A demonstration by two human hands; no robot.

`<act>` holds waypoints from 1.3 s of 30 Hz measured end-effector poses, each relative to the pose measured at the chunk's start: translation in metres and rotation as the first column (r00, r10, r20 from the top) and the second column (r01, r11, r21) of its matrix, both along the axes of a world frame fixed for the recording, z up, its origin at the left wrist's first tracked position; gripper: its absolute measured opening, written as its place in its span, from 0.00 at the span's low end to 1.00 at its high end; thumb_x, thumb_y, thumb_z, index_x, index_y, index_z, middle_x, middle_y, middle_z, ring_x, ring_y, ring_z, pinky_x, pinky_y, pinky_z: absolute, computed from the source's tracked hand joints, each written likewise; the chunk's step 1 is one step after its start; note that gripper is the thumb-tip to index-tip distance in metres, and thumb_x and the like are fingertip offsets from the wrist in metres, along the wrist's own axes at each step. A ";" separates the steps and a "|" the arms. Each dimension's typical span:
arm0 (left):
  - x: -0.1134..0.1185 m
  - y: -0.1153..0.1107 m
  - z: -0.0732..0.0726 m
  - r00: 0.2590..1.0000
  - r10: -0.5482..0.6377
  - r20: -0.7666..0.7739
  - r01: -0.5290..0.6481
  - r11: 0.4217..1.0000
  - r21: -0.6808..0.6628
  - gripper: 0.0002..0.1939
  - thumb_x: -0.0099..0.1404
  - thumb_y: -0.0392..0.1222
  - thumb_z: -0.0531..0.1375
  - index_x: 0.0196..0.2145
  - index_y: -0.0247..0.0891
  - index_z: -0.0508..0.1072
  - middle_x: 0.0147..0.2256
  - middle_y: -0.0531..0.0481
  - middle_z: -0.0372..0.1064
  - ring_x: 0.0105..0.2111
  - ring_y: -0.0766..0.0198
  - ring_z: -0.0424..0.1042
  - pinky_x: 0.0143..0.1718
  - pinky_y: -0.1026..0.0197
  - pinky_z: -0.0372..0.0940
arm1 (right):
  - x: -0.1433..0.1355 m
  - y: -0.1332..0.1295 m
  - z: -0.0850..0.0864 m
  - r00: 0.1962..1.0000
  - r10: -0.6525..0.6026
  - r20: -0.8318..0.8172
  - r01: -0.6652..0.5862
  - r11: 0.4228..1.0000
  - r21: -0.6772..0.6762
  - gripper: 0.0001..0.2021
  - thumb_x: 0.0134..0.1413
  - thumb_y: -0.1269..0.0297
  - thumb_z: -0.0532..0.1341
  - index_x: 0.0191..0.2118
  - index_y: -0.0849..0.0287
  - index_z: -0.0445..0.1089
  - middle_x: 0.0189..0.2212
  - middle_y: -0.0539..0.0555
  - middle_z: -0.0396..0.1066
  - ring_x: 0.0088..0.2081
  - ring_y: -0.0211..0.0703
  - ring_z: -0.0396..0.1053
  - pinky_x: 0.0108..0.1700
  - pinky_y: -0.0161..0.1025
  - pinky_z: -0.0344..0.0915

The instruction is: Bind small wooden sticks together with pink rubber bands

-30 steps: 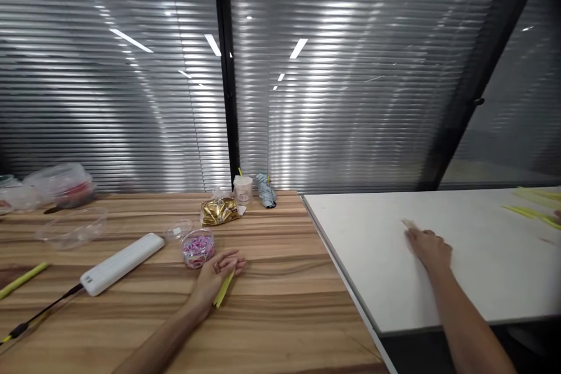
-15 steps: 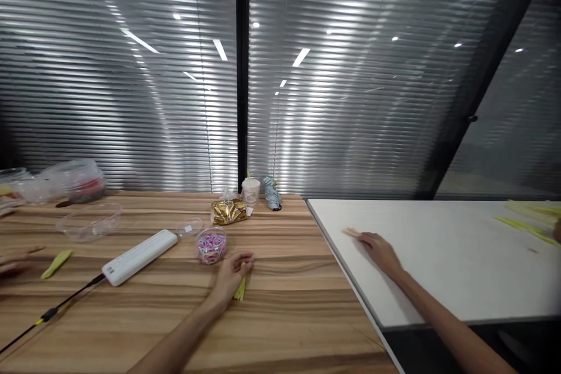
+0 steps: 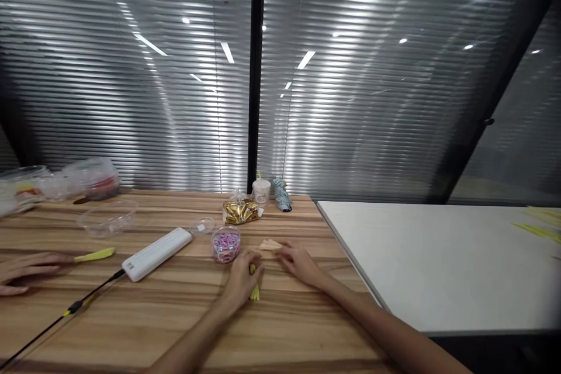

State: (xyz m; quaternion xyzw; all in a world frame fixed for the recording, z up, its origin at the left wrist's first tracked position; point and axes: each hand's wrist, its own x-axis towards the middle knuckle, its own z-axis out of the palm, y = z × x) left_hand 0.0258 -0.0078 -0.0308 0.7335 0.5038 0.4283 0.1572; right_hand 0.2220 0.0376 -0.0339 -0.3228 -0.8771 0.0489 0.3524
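On the wooden table (image 3: 298, 327), my left hand (image 3: 243, 274) is closed around a small yellow-green strip bundle (image 3: 255, 291), whose lower end sticks out below the fingers. To its right, my right hand (image 3: 300, 261) pinches one end of a pale cream strip (image 3: 269, 244), which points left just beyond my left fingertips. Right behind my left hand stands a round clear tub of pink and purple bands (image 3: 226, 245). Its clear lid (image 3: 202, 226) lies behind it, to the left.
A white power bank (image 3: 156, 253) with a black cable lies left. Another person's hand (image 3: 35, 269) touches a yellow-green piece (image 3: 95, 255). Behind are a gold packet (image 3: 240, 211), paper cup (image 3: 261, 191), blue-grey wrapper (image 3: 281, 194) and clear container (image 3: 108, 221). Yellow strips (image 3: 537, 230) lie on the white table (image 3: 460, 269).
My right hand has moved left with the cream strip, from the white table to beside my left hand. The other person's hand has reached the yellow-green piece. The view has shifted slightly.
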 end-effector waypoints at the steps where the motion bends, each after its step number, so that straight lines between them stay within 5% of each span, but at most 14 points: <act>1: 0.000 -0.001 0.001 1.000 -0.014 -0.019 0.013 1.000 -0.005 0.08 0.53 0.34 0.56 0.32 0.35 0.72 0.31 0.45 0.69 0.32 0.60 0.68 0.36 0.58 0.63 | -0.003 -0.002 -0.001 0.999 0.001 0.041 -0.003 0.999 0.042 0.10 0.53 0.71 0.53 0.38 0.57 0.70 0.48 0.56 0.63 0.47 0.43 0.62 0.47 0.42 0.59; 4: 0.001 0.001 -0.001 0.998 -0.058 -0.026 0.057 0.998 -0.040 0.08 0.54 0.35 0.56 0.32 0.35 0.72 0.31 0.45 0.70 0.32 0.60 0.68 0.35 0.59 0.64 | -0.004 -0.009 0.000 0.996 -0.038 0.079 0.027 0.989 0.143 0.10 0.53 0.71 0.54 0.39 0.57 0.70 0.51 0.57 0.60 0.53 0.48 0.54 0.51 0.48 0.55; 8: 0.000 0.010 -0.009 0.993 -0.055 0.100 0.065 0.993 -0.098 0.09 0.54 0.40 0.57 0.32 0.35 0.73 0.31 0.46 0.70 0.30 0.61 0.69 0.33 0.59 0.65 | -0.010 -0.019 0.005 0.999 -0.051 0.019 0.047 0.988 0.149 0.10 0.55 0.70 0.52 0.40 0.58 0.68 0.42 0.58 0.66 0.46 0.45 0.59 0.47 0.46 0.57; 13: -0.006 0.010 -0.001 0.970 0.019 0.241 -0.034 0.998 0.059 0.11 0.58 0.44 0.54 0.34 0.36 0.71 0.33 0.46 0.68 0.35 0.61 0.69 0.35 0.59 0.66 | -0.045 -0.035 0.011 0.999 -0.014 -0.031 0.016 0.999 0.042 0.09 0.58 0.64 0.51 0.39 0.59 0.66 0.36 0.54 0.69 0.41 0.42 0.62 0.45 0.41 0.59; 20: -0.012 -0.002 0.016 0.989 0.048 0.141 -0.088 0.954 0.287 0.09 0.60 0.43 0.54 0.34 0.38 0.70 0.32 0.48 0.67 0.33 0.63 0.68 0.32 0.61 0.66 | -0.062 -0.034 0.005 0.993 0.108 -0.045 -0.108 0.994 0.016 0.12 0.57 0.64 0.53 0.45 0.62 0.63 0.38 0.56 0.68 0.41 0.42 0.63 0.43 0.37 0.61; 25: -0.012 -0.007 0.031 1.000 0.010 -0.009 -0.005 0.920 0.391 0.09 0.59 0.43 0.54 0.36 0.39 0.70 0.33 0.49 0.69 0.34 0.63 0.69 0.35 0.61 0.65 | -0.056 -0.033 0.004 0.993 0.047 -0.106 -0.044 0.999 0.024 0.10 0.55 0.74 0.51 0.41 0.61 0.65 0.38 0.56 0.69 0.40 0.41 0.64 0.43 0.37 0.60; 28: -0.028 0.004 0.055 0.978 0.208 0.030 -0.202 0.888 0.413 0.11 0.60 0.46 0.52 0.35 0.37 0.69 0.33 0.47 0.70 0.35 0.61 0.68 0.38 0.59 0.62 | -0.055 -0.032 0.006 0.996 -0.030 -0.085 0.031 1.000 0.005 0.11 0.55 0.76 0.48 0.39 0.61 0.65 0.33 0.54 0.69 0.35 0.40 0.65 0.38 0.35 0.60; 31: -0.053 0.023 0.070 0.918 0.397 -0.018 -0.374 0.879 0.296 0.20 0.64 0.49 0.44 0.24 0.37 0.68 0.25 0.48 0.69 0.29 0.60 0.68 0.33 0.60 0.61 | -0.054 -0.031 0.008 0.995 -0.101 -0.022 0.101 0.995 0.009 0.11 0.55 0.76 0.47 0.39 0.60 0.64 0.31 0.53 0.69 0.33 0.40 0.65 0.36 0.34 0.59; 35: -0.072 0.037 0.060 0.883 0.384 -0.269 -0.316 0.911 0.265 0.26 0.64 0.49 0.39 0.19 0.38 0.67 0.25 0.46 0.71 0.31 0.57 0.69 0.37 0.57 0.59 | -0.054 -0.030 0.008 0.981 -0.184 0.063 0.185 0.983 0.000 0.11 0.56 0.74 0.46 0.41 0.60 0.63 0.32 0.54 0.69 0.34 0.41 0.66 0.35 0.34 0.59; 39: -0.062 0.034 0.046 0.838 0.289 -0.462 -0.202 0.952 0.231 0.26 0.65 0.48 0.39 0.25 0.37 0.71 0.30 0.43 0.73 0.35 0.55 0.68 0.41 0.55 0.58 | -0.054 -0.026 0.008 0.966 -0.234 0.114 0.237 0.971 -0.011 0.12 0.56 0.75 0.46 0.43 0.61 0.62 0.34 0.56 0.69 0.34 0.41 0.67 0.34 0.34 0.58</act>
